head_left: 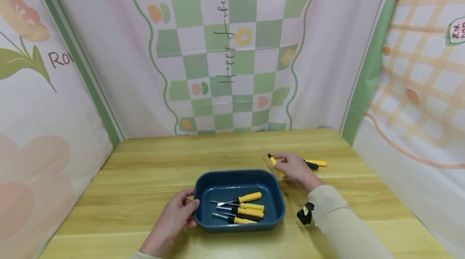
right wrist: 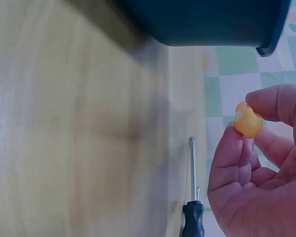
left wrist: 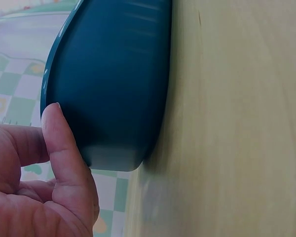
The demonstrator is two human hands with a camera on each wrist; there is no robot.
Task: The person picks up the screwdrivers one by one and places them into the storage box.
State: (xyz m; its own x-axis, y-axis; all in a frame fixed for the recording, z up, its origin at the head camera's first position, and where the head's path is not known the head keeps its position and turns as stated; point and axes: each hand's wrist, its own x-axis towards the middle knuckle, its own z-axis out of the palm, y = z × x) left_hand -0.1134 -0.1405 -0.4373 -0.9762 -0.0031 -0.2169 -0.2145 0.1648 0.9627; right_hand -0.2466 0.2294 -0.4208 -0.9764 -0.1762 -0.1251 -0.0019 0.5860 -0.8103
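From a distance I note my left grip (head_left: 177,211) pinching the side of the blue tray (head_left: 239,228), screwdrivers (head_left: 250,212) lying inside to that grip's right, then a yellow-handled screwdriver (head_left: 272,160) pinched in my right grip (head_left: 293,169), with a yellow handle (head_left: 317,163) and black handle (head_left: 311,166) on the counter (head_left: 120,198) just right of it.

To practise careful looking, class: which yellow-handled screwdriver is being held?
The one pinched in the right grip; the other tools lie unheld in the blue box or on the table.
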